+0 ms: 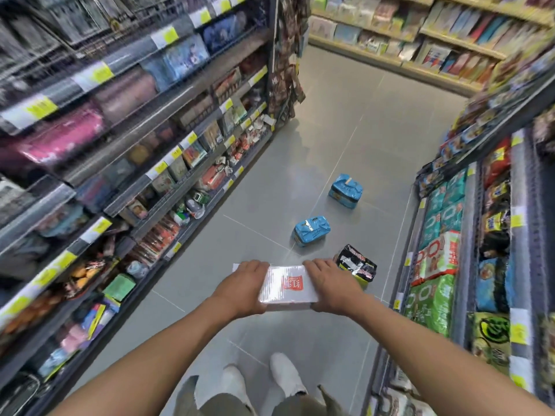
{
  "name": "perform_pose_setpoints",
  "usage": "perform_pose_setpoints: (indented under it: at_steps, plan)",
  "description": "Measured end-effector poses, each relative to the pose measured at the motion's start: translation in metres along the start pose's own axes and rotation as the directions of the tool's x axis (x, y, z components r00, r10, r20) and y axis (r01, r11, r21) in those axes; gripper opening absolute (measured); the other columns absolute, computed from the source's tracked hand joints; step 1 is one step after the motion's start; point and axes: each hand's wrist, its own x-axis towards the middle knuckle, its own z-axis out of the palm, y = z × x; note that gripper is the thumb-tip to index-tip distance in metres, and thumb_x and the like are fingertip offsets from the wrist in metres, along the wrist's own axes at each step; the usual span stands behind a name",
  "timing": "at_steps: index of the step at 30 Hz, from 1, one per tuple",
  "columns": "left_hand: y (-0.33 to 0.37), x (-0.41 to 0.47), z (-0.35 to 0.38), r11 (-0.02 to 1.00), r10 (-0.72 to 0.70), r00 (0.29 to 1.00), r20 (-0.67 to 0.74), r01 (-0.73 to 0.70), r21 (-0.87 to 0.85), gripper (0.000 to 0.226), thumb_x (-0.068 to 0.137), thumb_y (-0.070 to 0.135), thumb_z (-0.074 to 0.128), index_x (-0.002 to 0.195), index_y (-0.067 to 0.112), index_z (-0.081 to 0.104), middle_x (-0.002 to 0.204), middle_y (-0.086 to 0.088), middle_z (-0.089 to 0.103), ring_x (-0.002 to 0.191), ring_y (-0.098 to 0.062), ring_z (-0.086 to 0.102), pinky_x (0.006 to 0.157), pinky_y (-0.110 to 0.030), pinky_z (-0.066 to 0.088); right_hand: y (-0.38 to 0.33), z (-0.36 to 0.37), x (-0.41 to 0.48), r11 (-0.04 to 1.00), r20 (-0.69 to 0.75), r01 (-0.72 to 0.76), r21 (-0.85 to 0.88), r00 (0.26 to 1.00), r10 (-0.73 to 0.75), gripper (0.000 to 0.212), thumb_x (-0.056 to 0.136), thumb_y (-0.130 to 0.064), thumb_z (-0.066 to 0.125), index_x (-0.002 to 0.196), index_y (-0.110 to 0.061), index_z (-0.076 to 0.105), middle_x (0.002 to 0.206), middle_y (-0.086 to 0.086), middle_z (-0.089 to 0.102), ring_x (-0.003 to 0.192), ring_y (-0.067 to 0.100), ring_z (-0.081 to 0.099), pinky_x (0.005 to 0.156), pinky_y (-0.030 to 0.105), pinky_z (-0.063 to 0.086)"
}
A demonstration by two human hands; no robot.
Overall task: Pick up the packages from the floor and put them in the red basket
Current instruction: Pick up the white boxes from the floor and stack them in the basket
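Note:
Both my hands hold a white package [287, 285] with a red label, lifted above the grey floor. My left hand [244, 285] grips its left end and my right hand [329, 285] grips its right end. Just right of it a black package [359, 263] lies on the floor, partly hidden behind my right hand. Two blue packages lie farther up the aisle, the nearer blue package [310, 231] ahead of me and the farther blue package [345, 191] beyond it. No red basket is in view.
Stocked shelves [126, 163] line the left side of the aisle and more shelves [468, 235] line the right. A further shelf wall [405, 40] closes the far end. My white shoes [282, 376] stand on the tiled floor below my arms.

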Motion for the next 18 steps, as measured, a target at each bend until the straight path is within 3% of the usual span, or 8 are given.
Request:
perform_pose_setpoints:
  at_steps: [5,11,18]
  plan:
    - [-0.020,-0.032,-0.017,0.986,-0.158,0.985,-0.063,0.154,-0.061,0.081,0.071,0.048,0.074,0.140,0.025,0.039,0.134,0.000,0.048,0.125,-0.023,0.044,0.096,-0.043,0.051,-0.025,-0.030,0.032,0.986,0.002,0.160,-0.038,0.987,-0.160,0.097,0.074,-0.052,0.078,0.152,-0.024,0.027,0.146,-0.003,0.043,0.132,0.021,0.042,0.093,0.044,0.054]
    - [-0.044,-0.101,-0.015,0.910,-0.404,0.899,-0.168,0.376,-0.177,0.073,0.072,0.048,0.074,0.133,0.025,0.042,0.127,-0.001,0.051,0.120,-0.022,0.047,0.095,-0.044,0.050,-0.089,-0.047,0.079,0.893,0.063,0.414,-0.178,0.910,-0.409,0.095,0.071,-0.055,0.076,0.149,-0.028,0.029,0.142,-0.008,0.045,0.132,0.019,0.043,0.086,0.043,0.057]
    - [-0.054,-0.235,0.023,0.679,-0.731,0.635,-0.249,0.640,-0.360,0.078,0.072,0.045,0.075,0.137,0.021,0.040,0.132,-0.003,0.049,0.123,-0.025,0.046,0.098,-0.043,0.049,-0.229,-0.045,0.090,0.623,0.205,0.720,-0.305,0.689,-0.696,0.093,0.072,-0.051,0.073,0.151,-0.029,0.028,0.144,-0.008,0.045,0.133,0.017,0.042,0.087,0.039,0.056]
